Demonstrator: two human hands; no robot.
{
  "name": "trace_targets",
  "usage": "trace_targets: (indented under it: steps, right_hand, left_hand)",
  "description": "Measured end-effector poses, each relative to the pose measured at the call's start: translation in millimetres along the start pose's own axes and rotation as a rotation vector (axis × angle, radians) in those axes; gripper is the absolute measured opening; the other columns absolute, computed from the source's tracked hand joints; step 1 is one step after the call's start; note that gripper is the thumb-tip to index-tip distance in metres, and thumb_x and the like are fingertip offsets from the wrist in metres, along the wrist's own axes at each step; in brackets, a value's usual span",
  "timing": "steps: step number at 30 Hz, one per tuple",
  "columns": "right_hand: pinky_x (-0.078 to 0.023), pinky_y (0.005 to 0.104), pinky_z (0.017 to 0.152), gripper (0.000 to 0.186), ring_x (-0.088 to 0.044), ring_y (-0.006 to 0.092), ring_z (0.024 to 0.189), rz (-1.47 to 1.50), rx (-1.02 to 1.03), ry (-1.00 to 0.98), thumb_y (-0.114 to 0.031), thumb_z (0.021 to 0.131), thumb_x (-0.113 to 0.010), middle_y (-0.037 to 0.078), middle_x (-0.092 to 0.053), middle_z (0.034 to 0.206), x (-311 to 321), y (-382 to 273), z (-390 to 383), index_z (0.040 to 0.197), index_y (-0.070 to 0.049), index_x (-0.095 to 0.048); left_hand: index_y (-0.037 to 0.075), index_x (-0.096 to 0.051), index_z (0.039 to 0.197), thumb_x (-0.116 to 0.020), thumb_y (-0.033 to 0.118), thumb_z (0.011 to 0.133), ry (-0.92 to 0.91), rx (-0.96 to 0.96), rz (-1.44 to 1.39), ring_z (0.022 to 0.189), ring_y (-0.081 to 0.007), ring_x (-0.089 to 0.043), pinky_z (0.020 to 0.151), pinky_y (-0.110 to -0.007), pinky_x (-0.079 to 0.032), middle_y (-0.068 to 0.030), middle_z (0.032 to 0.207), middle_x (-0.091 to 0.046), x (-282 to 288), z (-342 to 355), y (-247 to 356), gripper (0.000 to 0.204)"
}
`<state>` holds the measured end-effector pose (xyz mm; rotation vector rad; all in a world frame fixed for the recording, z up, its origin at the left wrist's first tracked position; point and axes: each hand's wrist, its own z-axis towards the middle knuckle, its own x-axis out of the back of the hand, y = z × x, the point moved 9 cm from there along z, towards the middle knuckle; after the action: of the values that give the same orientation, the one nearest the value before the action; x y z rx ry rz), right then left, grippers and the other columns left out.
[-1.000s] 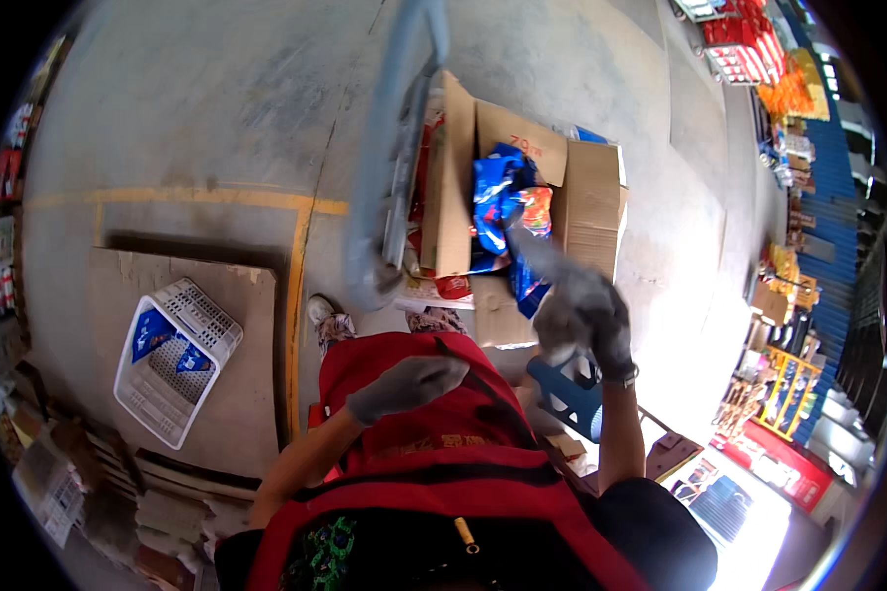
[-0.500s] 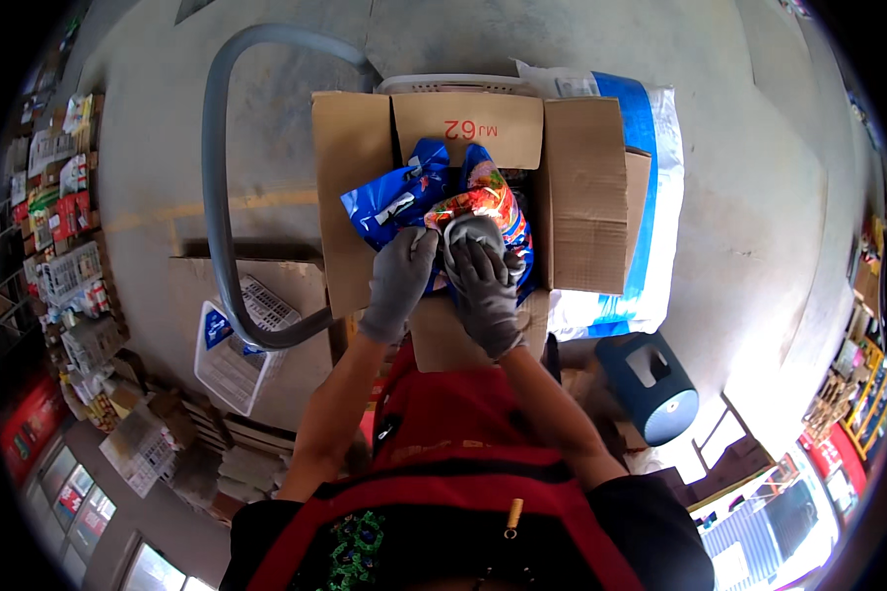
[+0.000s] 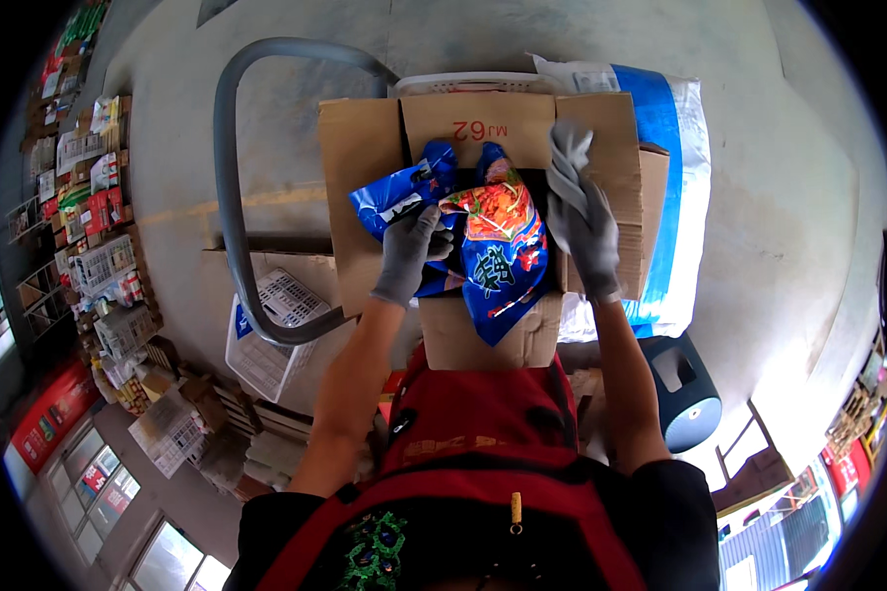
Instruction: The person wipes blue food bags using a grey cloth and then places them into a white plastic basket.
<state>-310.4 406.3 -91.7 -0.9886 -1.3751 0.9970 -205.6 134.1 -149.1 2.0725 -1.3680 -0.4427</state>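
An open cardboard box (image 3: 360,182) holds blue plastic bags, one (image 3: 396,197) at the left and one with a red food picture (image 3: 498,271) lying toward the front flap. My left hand (image 3: 401,256), in a grey glove, has its fingers closed on the bag material at the middle left. My right hand (image 3: 586,241), also gloved, is raised at the box's right side, closed on a crumpled grey cloth or glove (image 3: 569,158).
A bent grey handle (image 3: 227,177) rises left of the box. A blue-and-white sack (image 3: 678,197) lies under the box's right side. Below are a dark blue stool (image 3: 688,414) and a white crate (image 3: 266,360). Stacked goods (image 3: 99,207) line the left edge.
Both hands have come over the box since the earliest frame. In the last half second my right hand moved up and right with the grey item, uncovering the picture bag.
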Motion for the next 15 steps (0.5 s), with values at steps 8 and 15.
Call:
trace_targets:
  steps: [8, 15]
  right_hand:
    - [-0.049, 0.0438, 0.087, 0.035, -0.059, 0.0335, 0.102, -0.347, 0.563, -0.416, -0.010, 0.075, -0.061, 0.008, -0.062, 0.114, -93.2, -107.9, -24.0, 0.109, -0.015, -0.065]
    - [-0.049, 0.0410, 0.081, 0.048, -0.056, 0.0277, 0.103, -0.589, 0.838, -0.547, -0.016, 0.071, -0.071, -0.002, -0.055, 0.124, -143.2, -118.7, -73.7, 0.115, -0.028, -0.059]
  left_hand:
    - [0.001, -0.058, 0.070, -0.053, 0.024, 0.096, -0.085, -0.371, 0.370, 0.051, -0.0077, -0.049, 0.048, -0.024, -0.038, -0.0011, 0.056, -0.051, -4.2, -123.2, 62.8, 0.036]
    - [-0.003, -0.060, 0.077, -0.048, 0.027, 0.100, -0.041, -0.364, 0.454, 0.054, -0.0169, -0.053, 0.054, -0.033, -0.043, -0.0086, 0.060, -0.055, 44.3, -157.5, 13.1, 0.040]
